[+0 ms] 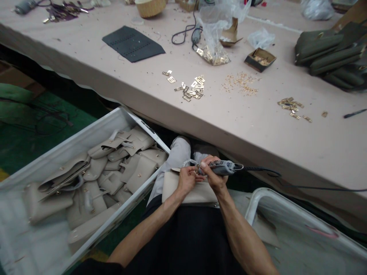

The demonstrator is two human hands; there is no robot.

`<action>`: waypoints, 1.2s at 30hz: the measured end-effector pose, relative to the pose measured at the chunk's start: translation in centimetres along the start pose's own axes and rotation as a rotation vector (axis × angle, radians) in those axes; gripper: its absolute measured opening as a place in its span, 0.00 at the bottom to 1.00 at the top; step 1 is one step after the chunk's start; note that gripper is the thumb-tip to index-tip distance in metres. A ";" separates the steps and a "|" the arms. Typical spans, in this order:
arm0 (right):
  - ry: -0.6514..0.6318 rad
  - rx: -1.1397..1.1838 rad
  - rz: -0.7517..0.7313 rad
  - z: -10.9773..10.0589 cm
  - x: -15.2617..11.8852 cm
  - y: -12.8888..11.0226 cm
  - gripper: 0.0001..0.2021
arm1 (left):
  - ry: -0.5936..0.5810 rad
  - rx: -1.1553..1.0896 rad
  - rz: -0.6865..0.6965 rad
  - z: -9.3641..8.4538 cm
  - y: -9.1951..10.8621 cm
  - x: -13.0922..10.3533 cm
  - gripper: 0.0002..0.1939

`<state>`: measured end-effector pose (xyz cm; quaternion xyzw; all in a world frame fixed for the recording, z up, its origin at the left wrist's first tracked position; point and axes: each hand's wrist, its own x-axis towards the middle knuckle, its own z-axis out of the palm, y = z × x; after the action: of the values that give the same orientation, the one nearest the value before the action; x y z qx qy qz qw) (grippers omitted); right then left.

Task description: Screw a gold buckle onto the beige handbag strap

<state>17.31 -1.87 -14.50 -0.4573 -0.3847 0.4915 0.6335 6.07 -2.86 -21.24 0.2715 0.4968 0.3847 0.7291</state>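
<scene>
A beige leather bag (191, 193) lies across my lap. My left hand (187, 178) pinches its strap end with a small gold metal clasp (197, 168) at the bag's top edge. My right hand (212, 172) grips a grey corded electric screwdriver (225, 167), its tip pointing left onto the clasp. The tool's black cable (286, 183) trails off to the right.
A white bin (86, 133) of several beige bags stands at my left; another white bin (258, 198) at my right. On the pink table (286, 141) ahead lie gold clasps (192, 88), small screws (242, 83), a black leather panel (133, 43), stacked dark green bags (332, 53).
</scene>
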 end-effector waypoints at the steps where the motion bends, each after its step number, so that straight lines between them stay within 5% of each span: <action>1: -0.050 -0.056 -0.029 0.1 0.2 -0.1 0.11 | -0.008 -0.004 0.006 0.0 -0.1 0.0 0.09; 12: -0.260 -0.167 -0.049 0.7 1.3 -0.6 0.11 | -0.025 -0.046 0.059 -0.2 -0.9 -0.1 0.13; 19: -0.431 -0.323 -0.110 1.0 1.2 -0.4 0.10 | 0.091 0.159 0.171 -0.2 0.4 -0.2 0.14; 25: -0.332 -0.154 -0.018 0.7 1.4 -0.7 0.11 | 0.012 0.034 0.096 -0.2 -0.3 -0.7 0.13; 30: -0.371 0.014 0.032 -1.0 2.5 -4.2 0.11 | 0.017 -0.070 -0.035 0.2 -0.4 -0.8 0.10; 36: -0.016 0.184 -0.135 -3.8 6.8 -10.0 0.08 | 0.031 -0.051 0.001 -0.2 -0.4 -0.6 0.16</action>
<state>25.09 3.02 -5.78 -0.3663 -0.3729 0.4845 0.7015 5.90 -3.58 -21.28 0.2470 0.4978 0.4019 0.7278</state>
